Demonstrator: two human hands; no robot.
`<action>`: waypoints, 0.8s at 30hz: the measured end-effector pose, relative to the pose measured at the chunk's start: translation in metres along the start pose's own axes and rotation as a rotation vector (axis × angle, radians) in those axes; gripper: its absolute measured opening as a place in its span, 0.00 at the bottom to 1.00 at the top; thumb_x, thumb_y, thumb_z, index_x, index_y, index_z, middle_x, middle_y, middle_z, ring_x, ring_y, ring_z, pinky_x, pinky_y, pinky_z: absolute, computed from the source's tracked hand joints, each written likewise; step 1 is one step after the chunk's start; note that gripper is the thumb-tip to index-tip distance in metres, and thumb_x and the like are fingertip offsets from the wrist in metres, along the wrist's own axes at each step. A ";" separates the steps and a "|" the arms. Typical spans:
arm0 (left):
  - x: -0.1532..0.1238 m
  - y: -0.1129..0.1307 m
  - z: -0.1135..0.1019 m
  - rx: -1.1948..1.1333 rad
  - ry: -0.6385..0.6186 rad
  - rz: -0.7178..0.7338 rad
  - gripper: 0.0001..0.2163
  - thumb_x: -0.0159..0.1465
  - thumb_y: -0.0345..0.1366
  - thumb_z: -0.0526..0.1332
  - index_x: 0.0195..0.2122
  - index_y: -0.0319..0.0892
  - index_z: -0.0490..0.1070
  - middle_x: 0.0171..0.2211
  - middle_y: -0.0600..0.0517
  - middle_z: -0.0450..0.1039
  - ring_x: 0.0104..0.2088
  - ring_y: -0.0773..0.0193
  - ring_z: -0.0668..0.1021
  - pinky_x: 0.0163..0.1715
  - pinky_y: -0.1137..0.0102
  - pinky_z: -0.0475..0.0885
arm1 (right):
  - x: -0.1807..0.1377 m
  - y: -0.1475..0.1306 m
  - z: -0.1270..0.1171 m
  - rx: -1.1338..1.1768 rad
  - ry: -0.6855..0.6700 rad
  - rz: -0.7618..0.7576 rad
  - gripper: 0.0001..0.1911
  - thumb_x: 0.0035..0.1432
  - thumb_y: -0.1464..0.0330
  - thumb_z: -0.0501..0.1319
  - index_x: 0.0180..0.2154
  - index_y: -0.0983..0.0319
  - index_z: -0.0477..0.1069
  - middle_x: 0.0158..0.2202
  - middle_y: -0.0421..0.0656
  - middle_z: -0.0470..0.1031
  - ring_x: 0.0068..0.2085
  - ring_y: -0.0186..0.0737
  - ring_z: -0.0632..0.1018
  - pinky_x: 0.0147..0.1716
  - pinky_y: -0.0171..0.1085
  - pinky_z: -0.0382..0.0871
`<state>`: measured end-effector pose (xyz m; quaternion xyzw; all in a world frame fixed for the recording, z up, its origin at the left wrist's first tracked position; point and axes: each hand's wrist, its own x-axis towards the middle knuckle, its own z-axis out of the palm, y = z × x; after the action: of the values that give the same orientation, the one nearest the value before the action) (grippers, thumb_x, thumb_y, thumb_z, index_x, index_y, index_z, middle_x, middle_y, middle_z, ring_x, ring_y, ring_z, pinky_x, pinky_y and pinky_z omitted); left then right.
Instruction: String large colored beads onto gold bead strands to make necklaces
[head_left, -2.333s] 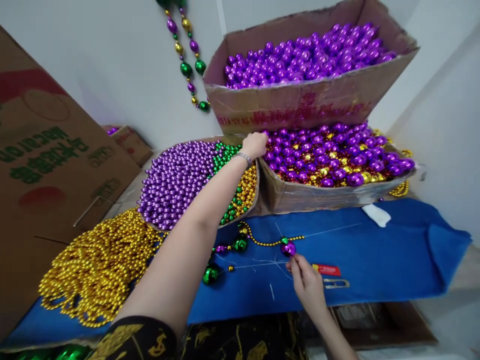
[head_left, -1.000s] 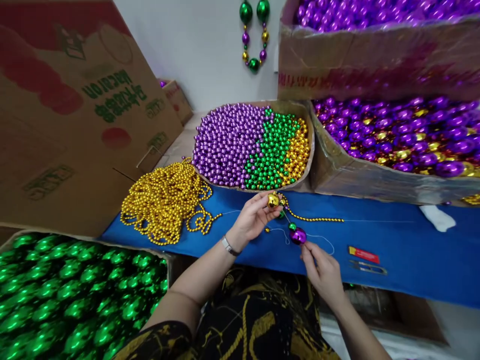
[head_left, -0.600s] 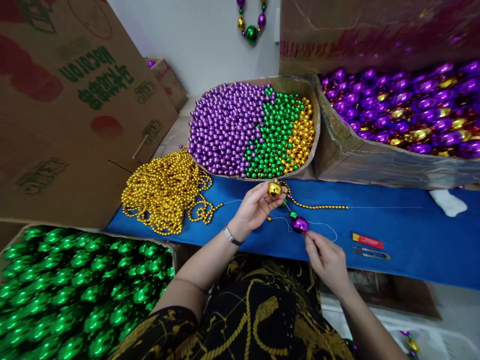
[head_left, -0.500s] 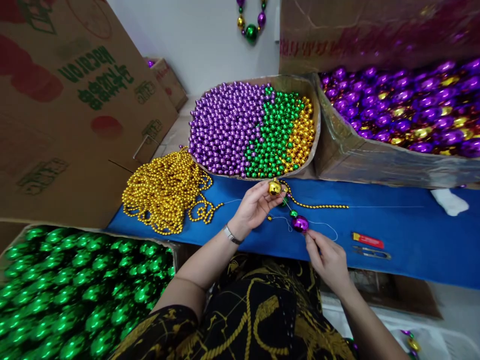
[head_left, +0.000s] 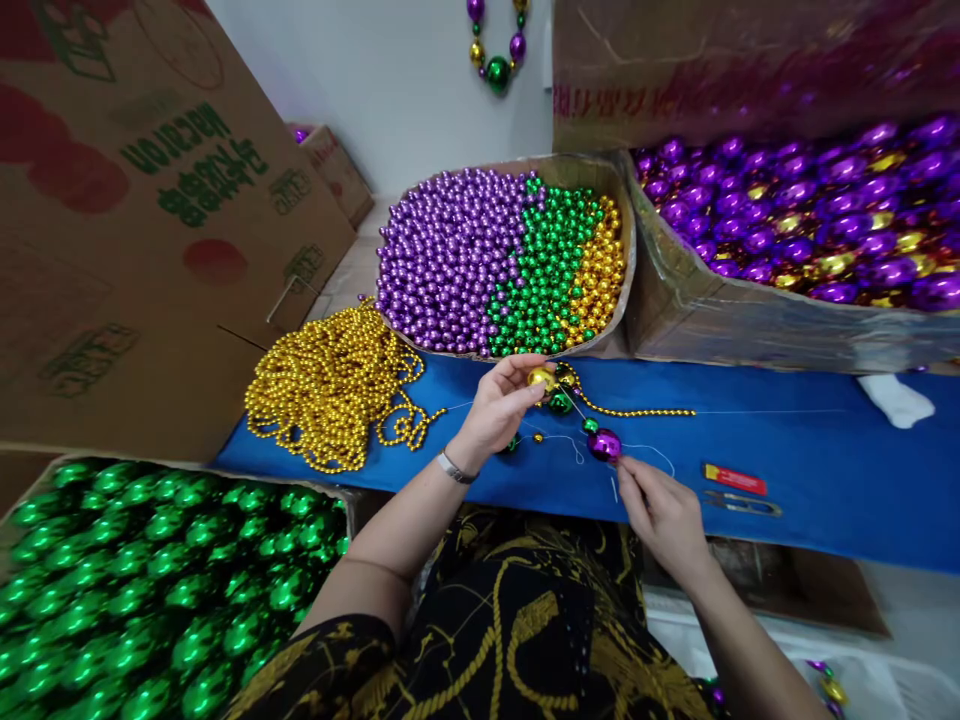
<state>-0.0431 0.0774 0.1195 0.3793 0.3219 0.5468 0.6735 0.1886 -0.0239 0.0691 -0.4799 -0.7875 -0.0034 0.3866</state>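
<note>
The left hand has its fingers wrapped on a large gold bead; the right hand is pinched at the near end of a purple bead, though whether it also grips thread there I cannot tell. A small green bead touches the purple one, and a thin straight line, needle or taut thread, runs from it to the gold bead. All three hang over the worktop, between its front edge and the box of small beads towards the back.

The beads are probably light, hollow plastic: hard, slick, apt to roll or dent. They are best held round the middle, leaving the holes clear.

Blue cloth covers the worktop, with snips near the front edge and tangled gold bead strands at the left. A multicoloured garland hangs on the pale wall.
</note>
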 end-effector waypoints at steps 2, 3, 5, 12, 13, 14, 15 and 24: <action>0.000 0.001 -0.002 0.073 -0.016 0.055 0.16 0.52 0.32 0.73 0.43 0.42 0.77 0.44 0.48 0.78 0.39 0.68 0.78 0.39 0.74 0.73 | -0.001 0.003 -0.001 -0.033 -0.011 -0.026 0.08 0.64 0.74 0.59 0.44 0.64 0.72 0.36 0.46 0.81 0.34 0.39 0.82 0.38 0.35 0.76; 0.000 0.002 -0.003 0.113 -0.035 0.078 0.16 0.52 0.32 0.73 0.43 0.42 0.78 0.45 0.48 0.78 0.40 0.67 0.78 0.40 0.73 0.73 | -0.001 0.005 -0.002 -0.050 -0.018 -0.036 0.08 0.64 0.74 0.59 0.45 0.64 0.72 0.35 0.46 0.81 0.34 0.39 0.82 0.38 0.36 0.76; -0.001 0.002 -0.003 0.186 -0.095 0.097 0.18 0.52 0.31 0.74 0.44 0.43 0.78 0.46 0.48 0.78 0.42 0.66 0.78 0.44 0.71 0.74 | 0.000 0.006 -0.001 -0.073 -0.027 -0.049 0.09 0.64 0.74 0.59 0.46 0.64 0.72 0.35 0.46 0.81 0.33 0.39 0.81 0.37 0.36 0.75; -0.010 -0.009 0.007 0.138 -0.188 0.020 0.22 0.51 0.30 0.74 0.48 0.43 0.75 0.45 0.49 0.77 0.41 0.66 0.79 0.45 0.69 0.75 | 0.003 -0.001 0.006 0.012 0.002 0.019 0.08 0.65 0.73 0.56 0.44 0.63 0.72 0.36 0.46 0.81 0.34 0.38 0.82 0.36 0.35 0.76; -0.010 -0.010 0.008 0.118 -0.182 0.016 0.23 0.51 0.29 0.74 0.48 0.43 0.74 0.45 0.49 0.76 0.42 0.66 0.79 0.45 0.69 0.75 | 0.002 -0.001 0.007 0.022 -0.002 0.030 0.08 0.66 0.72 0.56 0.44 0.63 0.72 0.36 0.46 0.81 0.34 0.38 0.82 0.36 0.35 0.77; -0.011 -0.011 0.008 0.106 -0.182 0.012 0.24 0.50 0.28 0.74 0.48 0.43 0.74 0.45 0.49 0.76 0.42 0.66 0.79 0.45 0.69 0.75 | 0.001 0.000 0.008 0.028 -0.005 0.036 0.08 0.66 0.72 0.56 0.44 0.63 0.72 0.36 0.46 0.81 0.35 0.39 0.82 0.36 0.35 0.77; -0.011 -0.012 0.009 0.098 -0.189 0.007 0.24 0.50 0.28 0.74 0.48 0.43 0.73 0.45 0.49 0.76 0.42 0.66 0.79 0.44 0.69 0.75 | 0.000 0.000 0.008 0.029 -0.004 0.037 0.08 0.66 0.72 0.56 0.44 0.63 0.72 0.36 0.46 0.81 0.35 0.39 0.82 0.36 0.35 0.77; -0.013 -0.015 0.011 0.031 -0.193 -0.037 0.24 0.50 0.27 0.74 0.47 0.42 0.72 0.44 0.49 0.75 0.41 0.68 0.78 0.44 0.70 0.76 | -0.009 0.004 0.014 0.074 -0.010 0.107 0.08 0.65 0.72 0.57 0.45 0.63 0.73 0.36 0.45 0.81 0.33 0.37 0.82 0.36 0.33 0.77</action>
<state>-0.0292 0.0611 0.1122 0.4345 0.2710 0.4903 0.7052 0.1857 -0.0233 0.0522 -0.5067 -0.7622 0.0489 0.3998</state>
